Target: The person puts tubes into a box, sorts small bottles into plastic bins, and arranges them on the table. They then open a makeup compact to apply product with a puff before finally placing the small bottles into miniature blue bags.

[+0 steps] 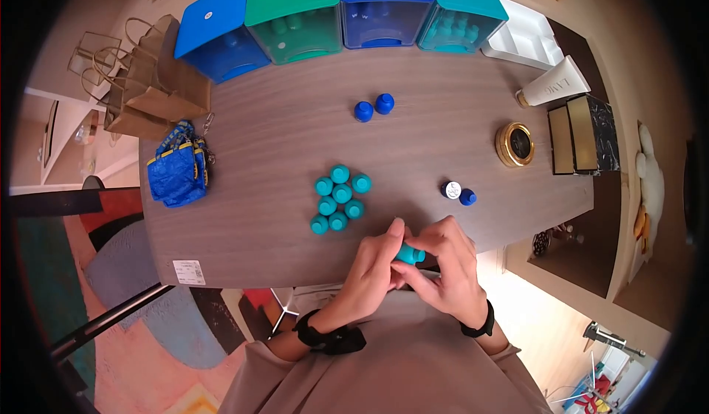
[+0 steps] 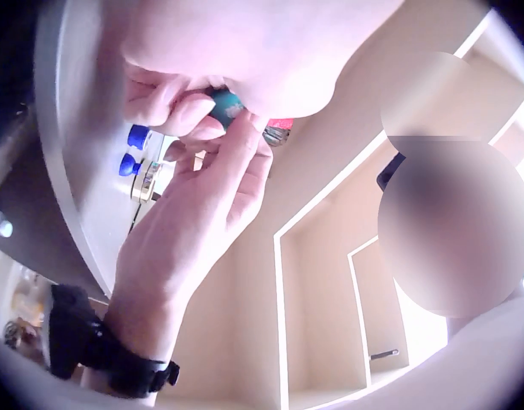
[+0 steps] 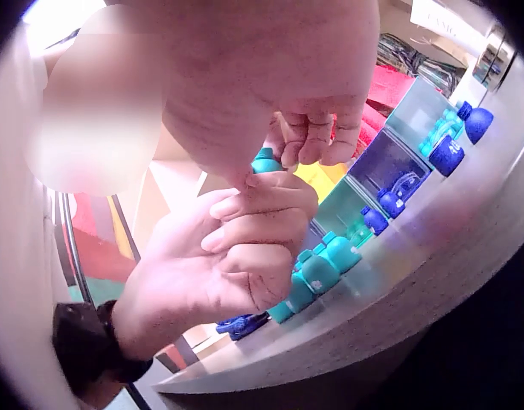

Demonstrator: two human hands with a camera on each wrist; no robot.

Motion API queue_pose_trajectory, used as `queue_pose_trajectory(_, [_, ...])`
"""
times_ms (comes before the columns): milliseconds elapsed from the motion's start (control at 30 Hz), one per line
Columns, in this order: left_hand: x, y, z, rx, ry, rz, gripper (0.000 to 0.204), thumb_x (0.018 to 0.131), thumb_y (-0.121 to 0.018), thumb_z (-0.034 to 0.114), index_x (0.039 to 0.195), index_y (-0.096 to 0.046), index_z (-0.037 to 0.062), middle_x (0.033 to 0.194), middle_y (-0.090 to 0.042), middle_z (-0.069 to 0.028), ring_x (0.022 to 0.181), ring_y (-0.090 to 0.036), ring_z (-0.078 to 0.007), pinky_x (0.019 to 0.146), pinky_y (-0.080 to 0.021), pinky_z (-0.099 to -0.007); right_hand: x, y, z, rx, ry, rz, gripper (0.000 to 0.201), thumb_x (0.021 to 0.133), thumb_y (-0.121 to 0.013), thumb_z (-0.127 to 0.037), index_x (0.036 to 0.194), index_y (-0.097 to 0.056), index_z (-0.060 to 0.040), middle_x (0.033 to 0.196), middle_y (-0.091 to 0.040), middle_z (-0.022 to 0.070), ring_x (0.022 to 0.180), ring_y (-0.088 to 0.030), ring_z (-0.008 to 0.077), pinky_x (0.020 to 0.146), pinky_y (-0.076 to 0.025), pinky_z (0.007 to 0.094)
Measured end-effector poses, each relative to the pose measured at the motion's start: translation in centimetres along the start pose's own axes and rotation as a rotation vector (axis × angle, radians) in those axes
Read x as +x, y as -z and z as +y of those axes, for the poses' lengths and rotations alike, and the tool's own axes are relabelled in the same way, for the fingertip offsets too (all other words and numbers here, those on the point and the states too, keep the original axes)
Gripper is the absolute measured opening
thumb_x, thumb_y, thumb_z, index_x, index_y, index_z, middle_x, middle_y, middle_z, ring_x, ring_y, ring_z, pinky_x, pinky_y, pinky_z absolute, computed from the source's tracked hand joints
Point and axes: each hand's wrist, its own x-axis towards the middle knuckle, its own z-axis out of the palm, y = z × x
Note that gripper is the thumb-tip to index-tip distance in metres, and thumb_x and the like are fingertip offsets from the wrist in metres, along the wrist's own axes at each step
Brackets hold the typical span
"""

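Between both hands, over the table's front edge, is a small teal bottle point(image 1: 408, 254) with its narrow neck turned toward the right. My left hand point(image 1: 371, 265) grips it from the left, thumb laid along the top. From the right, thumb and index finger of my right hand point(image 1: 452, 270) pinch it. In the left wrist view a pale patch shows on the teal bottle point(image 2: 227, 104); fingers cover much of the rest. A cluster of several teal bottles point(image 1: 341, 193) stands left of the hands. Two small dark blue bottles, one showing a white label point(image 1: 452, 190), sit beyond my right hand.
Two more blue bottles point(image 1: 363, 111) stand farther back. Along the far edge are blue, green, navy and teal bins point(image 1: 294, 15). A gold-rimmed jar point(image 1: 515, 144), white tube point(image 1: 555, 83) and box point(image 1: 583, 135) are at right; a blue bag point(image 1: 177, 170) and paper bags point(image 1: 159, 74) at left.
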Motion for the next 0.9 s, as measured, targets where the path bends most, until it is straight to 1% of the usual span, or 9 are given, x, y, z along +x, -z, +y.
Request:
queue_pose_trajectory(33, [0.3, -0.3, -0.3, 0.097, -0.021, 0.032, 0.062, 0.121, -0.038, 0.054, 0.097, -0.063, 0.0038, 0.070, -0.054, 0.0033, 0.058, -0.045, -0.0035, 0.050, -0.032, -0.0229, -0.5, -0.3, 0.3, 0.052, -0.070, 0.028, 0.033, 0.087, -0.092, -0.013, 0.102, -0.065, -0.0003, 0.098, -0.067, 0.0152, 0.069, -0.063, 0.0305, 0.059, -0.051, 0.0391])
queue_pose_trajectory(67, [0.6, -0.3, -0.5, 0.101, -0.021, 0.031, 0.062, 0.121, -0.038, 0.054, 0.097, -0.063, 0.0038, 0.070, -0.054, 0.0033, 0.058, -0.045, -0.0035, 0.050, -0.032, -0.0229, -0.9, -0.5, 0.4, 0.105, -0.141, 0.056, 0.030, 0.089, -0.090, -0.012, 0.096, -0.063, -0.0011, 0.098, -0.066, 0.0151, 0.067, -0.062, 0.0302, 0.058, -0.050, 0.0392])
queue_pose_trajectory(133, [1.1, -0.3, -0.9, 0.210, -0.198, 0.004, 0.058, 0.121, -0.038, 0.050, 0.096, -0.063, 0.0038, 0.072, -0.056, 0.0032, 0.059, -0.046, -0.0034, 0.050, -0.033, -0.0230, -0.7, -0.8, 0.1, 0.180, -0.232, 0.119, 0.030, 0.096, -0.082, -0.017, 0.091, -0.057, -0.0013, 0.092, -0.066, 0.0169, 0.064, -0.061, 0.0337, 0.056, -0.047, 0.0404])
queue_pose_trajectory(200, [1.4, -0.8, -1.6, 0.235, -0.249, 0.048, 0.057, 0.122, -0.038, 0.047, 0.094, -0.062, 0.0038, 0.072, -0.055, 0.0032, 0.059, -0.046, -0.0034, 0.050, -0.033, -0.0233, -0.3, -0.7, 0.4, 0.030, -0.350, -0.031, 0.032, 0.101, -0.075, -0.025, 0.092, -0.058, -0.0001, 0.080, -0.063, 0.0184, 0.060, -0.059, 0.0391, 0.055, -0.046, 0.0417])
queue_pose_trajectory(233, [1.6, -1.2, -1.7, 0.256, -0.304, 0.096, 0.055, 0.123, -0.037, 0.043, 0.093, -0.061, 0.0037, 0.072, -0.055, 0.0033, 0.059, -0.046, -0.0033, 0.049, -0.034, -0.0237, 0.1, -1.1, 0.4, 0.032, -0.395, 0.025, 0.034, 0.105, -0.069, -0.027, 0.087, -0.059, -0.0003, 0.068, -0.059, 0.0173, 0.058, -0.058, 0.0411, 0.054, -0.045, 0.0432])
queue_pose_trajectory(333, [1.9, -2.3, -1.7, 0.187, -0.214, 0.180, 0.059, 0.124, -0.036, 0.037, 0.085, -0.058, -0.0016, 0.063, -0.052, 0.0009, 0.057, -0.048, -0.0056, 0.050, -0.037, -0.0283, 1.2, -1.2, -0.1, -0.124, -0.402, 0.017, 0.034, 0.106, -0.067, -0.021, 0.079, -0.060, -0.0014, 0.064, -0.059, 0.0153, 0.055, -0.058, 0.0396, 0.053, -0.044, 0.0444])
queue_pose_trajectory(533, [3.3, -1.6, -2.2, 0.099, -0.172, -0.049, 0.052, 0.123, -0.037, 0.037, 0.087, -0.054, 0.0049, 0.067, -0.051, 0.0030, 0.055, -0.039, -0.0040, 0.047, -0.028, -0.0259, 0.8, -0.2, 1.6, -0.112, -0.142, 0.061, 0.037, 0.107, -0.063, -0.013, 0.071, -0.061, -0.0021, 0.061, -0.060, 0.0125, 0.051, -0.057, 0.0353, 0.050, -0.043, 0.0457])
queue_pose_trajectory(733, [3.5, -2.3, -1.5, -0.187, 0.089, -0.112, 0.051, 0.123, -0.038, 0.039, 0.082, -0.049, 0.0098, 0.065, -0.040, 0.0058, 0.054, -0.031, -0.0036, 0.048, -0.021, -0.0260, 0.8, 0.8, 3.0, -0.132, -0.055, 0.000, 0.041, 0.108, -0.061, -0.012, 0.067, -0.061, -0.0023, 0.060, -0.059, 0.0119, 0.048, -0.054, 0.0351, 0.049, -0.041, 0.0464])
queue_pose_trajectory(900, [3.4, -1.1, -0.3, -0.231, 0.134, -0.143, 0.053, 0.122, -0.039, 0.044, 0.082, -0.047, 0.0108, 0.065, -0.040, 0.0055, 0.053, -0.031, -0.0044, 0.048, -0.021, -0.0263, 1.2, -0.1, 3.7, 0.012, -0.060, -0.003, 0.045, 0.109, -0.058, -0.012, 0.065, -0.058, -0.0021, 0.059, -0.059, 0.0120, 0.048, -0.053, 0.0353, 0.050, -0.041, 0.0468])
